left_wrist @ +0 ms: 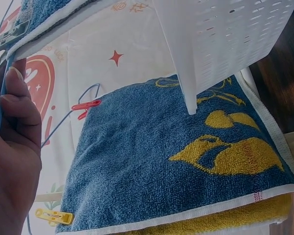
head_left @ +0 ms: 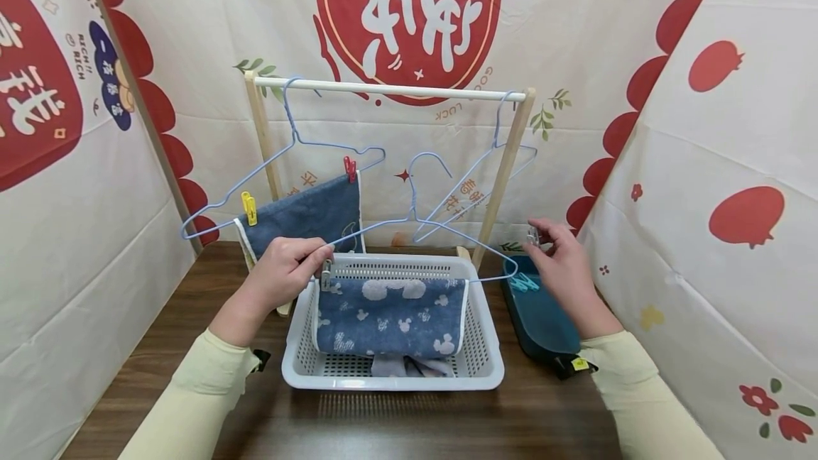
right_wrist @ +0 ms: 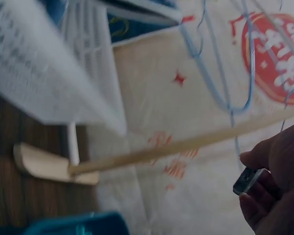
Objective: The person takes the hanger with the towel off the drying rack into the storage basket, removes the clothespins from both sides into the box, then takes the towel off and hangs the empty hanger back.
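My left hand (head_left: 281, 277) grips the left end of a blue wire hanger (head_left: 414, 203) in front of the rack. Over the hanger's lower bar hangs a blue towel (head_left: 390, 321) with pale mouse-head shapes. A grey clothespin (head_left: 326, 275) clips the towel's upper left corner, right by my left fingertips. To the right of the hanger, my right hand (head_left: 567, 272) pinches another grey clothespin (right_wrist: 247, 180) between thumb and fingers, apart from the towel. The towel's upper right corner has no clothespin on it.
A white basket (head_left: 391, 382) with crumpled cloth stands under the towel. Behind it, a wooden rack (head_left: 396, 91) carries an unloaded hanger (head_left: 447, 197) and one with a blue towel (left_wrist: 122, 161) held by red and yellow clothespins. A teal tray (head_left: 543, 325) at right holds turquoise clothespins (head_left: 524, 282).
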### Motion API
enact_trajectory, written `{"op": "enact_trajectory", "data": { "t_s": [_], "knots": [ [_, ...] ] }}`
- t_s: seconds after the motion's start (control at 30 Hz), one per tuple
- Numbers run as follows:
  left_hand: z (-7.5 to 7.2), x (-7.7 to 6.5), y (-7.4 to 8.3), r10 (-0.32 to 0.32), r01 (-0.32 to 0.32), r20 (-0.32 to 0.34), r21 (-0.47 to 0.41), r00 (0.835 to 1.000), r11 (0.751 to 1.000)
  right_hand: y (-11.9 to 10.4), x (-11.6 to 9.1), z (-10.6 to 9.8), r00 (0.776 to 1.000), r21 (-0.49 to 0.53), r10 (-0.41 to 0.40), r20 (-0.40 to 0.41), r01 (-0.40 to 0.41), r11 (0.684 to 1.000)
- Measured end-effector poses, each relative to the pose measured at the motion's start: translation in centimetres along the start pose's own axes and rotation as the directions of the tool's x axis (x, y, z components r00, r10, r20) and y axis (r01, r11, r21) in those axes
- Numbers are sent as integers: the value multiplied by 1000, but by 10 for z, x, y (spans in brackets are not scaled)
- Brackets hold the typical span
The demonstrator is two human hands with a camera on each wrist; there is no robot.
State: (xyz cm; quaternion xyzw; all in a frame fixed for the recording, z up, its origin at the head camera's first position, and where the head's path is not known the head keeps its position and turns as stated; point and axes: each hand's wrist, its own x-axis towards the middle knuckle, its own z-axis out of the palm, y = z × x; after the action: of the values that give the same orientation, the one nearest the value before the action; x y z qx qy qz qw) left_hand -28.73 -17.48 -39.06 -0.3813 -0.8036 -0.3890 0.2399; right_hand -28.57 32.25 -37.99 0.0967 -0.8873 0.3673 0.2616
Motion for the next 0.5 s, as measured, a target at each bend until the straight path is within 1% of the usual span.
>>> {"op": "enact_trajectory", "data": {
  "t_s": [0.1, 0.2, 0.37, 0.5],
  "knots": [
    [0, 0, 0, 0, 0, 1, -3, 1000, 1000, 15, 4, 0, 996, -58, 53, 74, -49, 997],
    [0, 0, 1, 2, -2, 1, -6, 1000, 1000, 32, 9, 1, 984, -121, 83, 156, -64, 991],
    [-1, 0, 2, 9, -9, 2, -6, 1000, 1000, 58, 19, 0, 951, -241, 105, 290, -34, 970],
    [-1, -1, 3, 7, -7, 2, -3, 1000, 1000, 73, 26, -1, 920, -325, 149, 363, -25, 945]
  ]
}}
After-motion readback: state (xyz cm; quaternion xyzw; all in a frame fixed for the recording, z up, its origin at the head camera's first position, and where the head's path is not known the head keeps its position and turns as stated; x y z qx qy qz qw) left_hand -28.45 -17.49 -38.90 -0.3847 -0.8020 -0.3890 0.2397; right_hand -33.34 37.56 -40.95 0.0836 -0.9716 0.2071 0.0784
